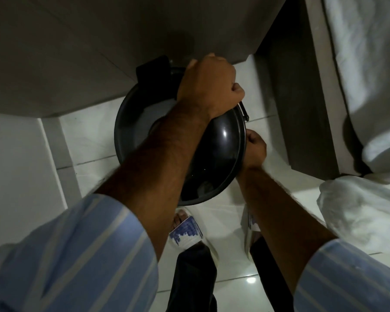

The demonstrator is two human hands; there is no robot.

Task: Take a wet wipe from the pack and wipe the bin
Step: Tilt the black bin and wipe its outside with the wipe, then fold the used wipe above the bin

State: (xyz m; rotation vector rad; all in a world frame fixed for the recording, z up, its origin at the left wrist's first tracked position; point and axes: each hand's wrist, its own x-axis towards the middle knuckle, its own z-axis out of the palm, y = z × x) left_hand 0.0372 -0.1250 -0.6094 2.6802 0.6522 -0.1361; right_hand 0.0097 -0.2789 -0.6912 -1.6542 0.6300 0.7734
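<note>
Looking straight down from the head camera, I see the bin (131,122), a round dark pail, standing on pale floor tiles (88,136) close against a grey cabinet base (77,64). Its domed black lid (221,154) sits tilted over the near right part of the rim, glossy, with a highlight on it; the far left part of the opening shows the dark inner wall. The left hand (208,86) is curled into a fist on the far rim, beside a black handle or hinge piece (244,111); I cannot tell what the fingers are closed around, and no wipe shows in that hand. The right hand (256,147) is down along the bin's right side, touching the lid's edge, fingers bent; a pale blurred shape trails just beside it, possibly the wet wipe, but I cannot confirm that or whether the hand grips it. The wipe pack is not anywhere I can make out. Both forearms are bare, with blue striped sleeves (77,255) pushed up. Below the bin, a foot in a white-and-blue slipper (185,230) stands on the tiles. White bedding (365,64) hangs at the right edge of view.
</note>
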